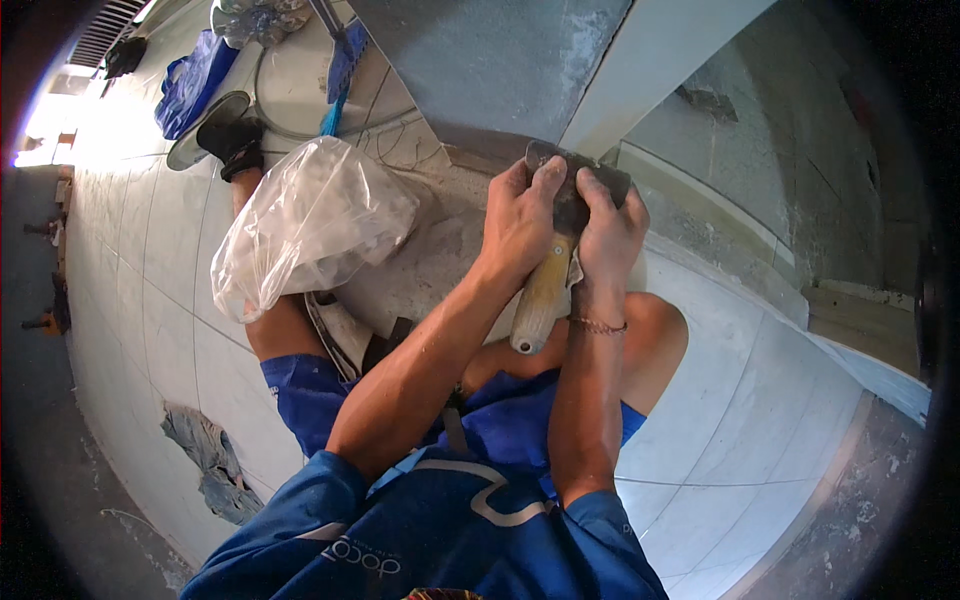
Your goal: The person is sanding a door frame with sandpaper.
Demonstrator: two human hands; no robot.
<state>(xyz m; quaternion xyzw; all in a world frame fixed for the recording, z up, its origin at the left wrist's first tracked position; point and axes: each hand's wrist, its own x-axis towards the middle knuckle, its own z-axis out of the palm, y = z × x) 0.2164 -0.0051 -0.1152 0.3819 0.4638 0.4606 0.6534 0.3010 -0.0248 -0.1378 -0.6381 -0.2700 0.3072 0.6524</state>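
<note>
Both hands are closed on a putty knife [543,295] with a worn wooden handle and a wide dark blade. My left hand [520,215] grips the blade from its left side, thumb up near the far edge. From the other side my right hand [610,240] holds it the same way, with dusty fingertips. The handle points back toward me between my wrists, and its end has a hole. Just beyond the blade lies the lower corner of a grey panel [480,70]. Part of the blade is hidden under my fingers.
A clear plastic bag [315,225] with pale contents stands left of my arms. Beyond it are a blue bag [197,85], a blue broom [345,65] and a loose cable [258,85]. A grey rag [212,460] lies on the tiled floor [165,260]. A low ledge [715,235] runs along the right.
</note>
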